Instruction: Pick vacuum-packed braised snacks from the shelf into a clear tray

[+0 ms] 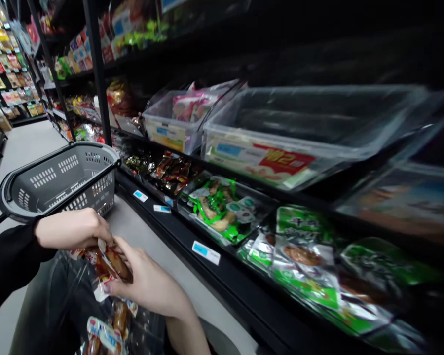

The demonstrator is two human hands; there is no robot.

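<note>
Between my hands is a small snack packet (120, 268) with reddish-brown food showing through its wrapper. My right hand (148, 278) grips it from the right, thumb below and fingers on top. The fingers of my left hand (74, 228) are curled down and closed at the packet's upper end; their tips are partly hidden. Below, over my lap, lies a clear plastic bag (144, 328) with more brown snack packets (105, 335) in it, one with a blue and white label.
A grey shopping basket (46, 180) stands on the floor ahead, its black handles lowered. Along the right runs a black shelf (177, 241) with green snack packs (311, 266), a tray of green-wrapped food (218, 207) and clear plastic bins (244, 143). An aisle floor (33, 133) stretches beyond.
</note>
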